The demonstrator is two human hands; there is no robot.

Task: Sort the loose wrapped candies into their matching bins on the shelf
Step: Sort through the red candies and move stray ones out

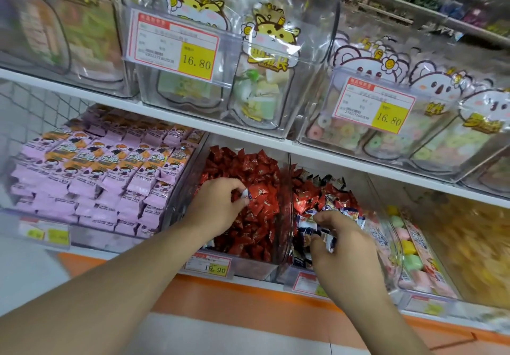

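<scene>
My left hand [218,203] pinches a blue-white wrapped candy [246,193] over the red-candy bin [249,267], mid-shelf. My right hand [340,240] grips several blue-white candies [328,240] in the mixed bin [287,216] alongside. Pink packets [91,172] fill the leftmost bin.

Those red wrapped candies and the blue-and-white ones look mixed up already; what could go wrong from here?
1. The left hand pinches a blue-and-white wrapped candy over the clear bin of red wrapped candies; if it slips, it may sink out of sight.
2. The right hand grips several blue-and-white wrappers; some could spill.
3. Red candies lie in the clear mixed bin too, so some may be missed.
</scene>
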